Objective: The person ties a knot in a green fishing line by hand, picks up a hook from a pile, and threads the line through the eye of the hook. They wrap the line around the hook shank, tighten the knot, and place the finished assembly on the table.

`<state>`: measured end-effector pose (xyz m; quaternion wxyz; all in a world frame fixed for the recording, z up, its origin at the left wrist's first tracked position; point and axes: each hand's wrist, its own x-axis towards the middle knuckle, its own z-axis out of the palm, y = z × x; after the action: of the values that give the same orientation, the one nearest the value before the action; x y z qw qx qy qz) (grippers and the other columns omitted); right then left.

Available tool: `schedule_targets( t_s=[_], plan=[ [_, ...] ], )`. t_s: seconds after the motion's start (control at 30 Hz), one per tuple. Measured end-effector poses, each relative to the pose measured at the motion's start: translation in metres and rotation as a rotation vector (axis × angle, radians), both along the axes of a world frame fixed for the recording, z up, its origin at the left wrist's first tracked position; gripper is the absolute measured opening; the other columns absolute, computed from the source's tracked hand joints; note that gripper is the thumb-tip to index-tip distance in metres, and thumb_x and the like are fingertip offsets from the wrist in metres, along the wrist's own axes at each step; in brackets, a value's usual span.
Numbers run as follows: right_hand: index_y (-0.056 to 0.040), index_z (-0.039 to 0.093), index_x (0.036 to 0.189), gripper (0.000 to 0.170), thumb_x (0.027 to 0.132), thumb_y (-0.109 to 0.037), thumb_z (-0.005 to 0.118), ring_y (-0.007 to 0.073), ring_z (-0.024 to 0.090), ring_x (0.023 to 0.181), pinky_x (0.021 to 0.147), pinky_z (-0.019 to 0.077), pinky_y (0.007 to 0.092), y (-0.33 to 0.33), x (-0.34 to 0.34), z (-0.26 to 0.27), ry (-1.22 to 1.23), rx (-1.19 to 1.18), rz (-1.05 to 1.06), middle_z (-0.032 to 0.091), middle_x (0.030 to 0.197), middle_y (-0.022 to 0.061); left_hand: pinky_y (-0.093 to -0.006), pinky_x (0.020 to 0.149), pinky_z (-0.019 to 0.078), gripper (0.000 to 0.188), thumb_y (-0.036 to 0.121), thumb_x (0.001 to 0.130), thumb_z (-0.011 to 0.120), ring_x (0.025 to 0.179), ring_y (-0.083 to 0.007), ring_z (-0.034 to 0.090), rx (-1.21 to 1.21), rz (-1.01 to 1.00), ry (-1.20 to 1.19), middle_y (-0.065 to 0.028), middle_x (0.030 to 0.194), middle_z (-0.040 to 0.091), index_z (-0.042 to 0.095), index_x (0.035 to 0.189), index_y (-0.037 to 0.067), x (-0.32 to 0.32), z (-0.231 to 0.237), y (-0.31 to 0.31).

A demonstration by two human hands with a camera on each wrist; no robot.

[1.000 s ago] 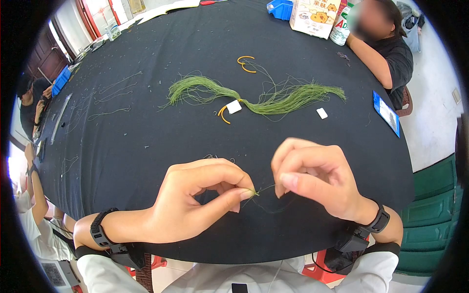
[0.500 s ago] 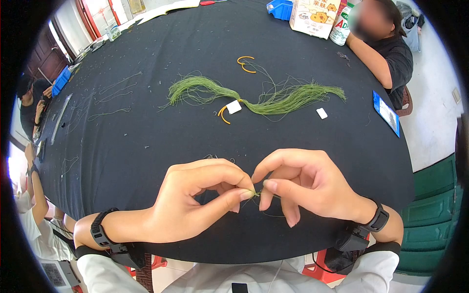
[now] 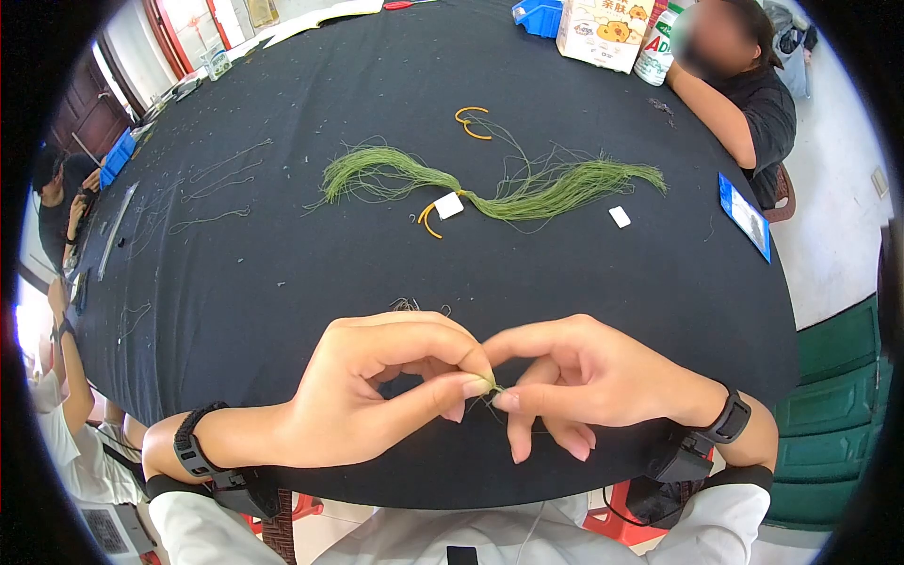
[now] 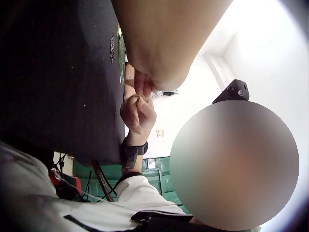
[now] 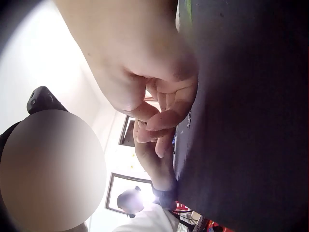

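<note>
Left hand [image 3: 348,386] and right hand [image 3: 603,381] fingers both pinch fine green thread [image 3: 498,387] above the near side of the desk [image 3: 235,330], strand count unclear, mostly hidden by fingertips. Farther back: 1 green bundle [image 3: 565,193], 2 white tags [image 3: 619,217]. Containers: 2 blue bins [image 3: 118,156], far one cut off at top, plus 1 blue packet [image 3: 746,220] and 1 bottle [image 3: 653,61]; can't make out contents.

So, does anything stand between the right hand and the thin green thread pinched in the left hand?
Nothing visible: the right hand has its thumb tip at the thin green thread, close beside the pinching left hand.
</note>
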<state>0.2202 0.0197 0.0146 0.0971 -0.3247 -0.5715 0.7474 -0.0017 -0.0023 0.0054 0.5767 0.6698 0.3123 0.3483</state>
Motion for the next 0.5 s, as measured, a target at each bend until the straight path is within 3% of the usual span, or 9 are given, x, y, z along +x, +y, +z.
schedule_targets(
  t_s=[0.23,0.33,0.43,0.5],
  plan=[
    [0.0008,0.059,0.096,0.017,0.093,-0.014,0.052,0.0073,0.055,0.046,0.041,0.0411,0.0183,-0.0014,-0.0004,-0.0002,0.003,0.099,-0.052,0.064,0.068,0.0058,-0.0234,0.064,0.0532,0.007,-0.007,0.085,0.058,0.075,-0.0134,0.062,-0.044,-0.024,-0.028,-0.0173,0.096,0.062,0.063,0.089,-0.008,0.0012,0.0014,-0.0002],
    [0.0010,0.060,0.094,0.014,0.093,-0.010,0.052,0.0061,0.054,0.046,0.042,0.0403,0.0173,-0.0029,0.0000,-0.0047,0.050,0.156,-0.143,0.062,0.067,0.0048,-0.0233,0.065,0.0521,0.010,-0.002,0.088,0.056,0.074,-0.0109,0.061,0.001,-0.032,-0.043,-0.0123,0.099,0.062,0.062,0.095,-0.006,0.0015,-0.0010,0.0009],
    [0.0002,0.059,0.095,0.012,0.092,-0.010,0.053,0.0046,0.052,0.046,0.042,0.0387,0.0178,-0.0038,0.0004,-0.0056,0.043,0.241,-0.213,0.062,0.067,0.0040,-0.0233,0.065,0.0534,0.007,-0.007,0.085,0.057,0.079,-0.0124,0.061,0.010,0.000,-0.062,-0.0208,0.108,0.058,0.062,0.090,-0.008,0.0016,-0.0017,0.0012],
    [-0.0006,0.059,0.095,0.012,0.092,-0.011,0.054,0.0036,0.050,0.047,0.041,0.0375,0.0181,-0.0045,0.0006,-0.0032,0.010,0.294,-0.246,0.062,0.067,0.0037,-0.0231,0.065,0.0533,0.008,-0.007,0.085,0.056,0.079,-0.0120,0.061,0.037,0.018,-0.056,-0.0208,0.112,0.056,0.062,0.090,-0.008,0.0013,-0.0027,0.0012]
  ],
)
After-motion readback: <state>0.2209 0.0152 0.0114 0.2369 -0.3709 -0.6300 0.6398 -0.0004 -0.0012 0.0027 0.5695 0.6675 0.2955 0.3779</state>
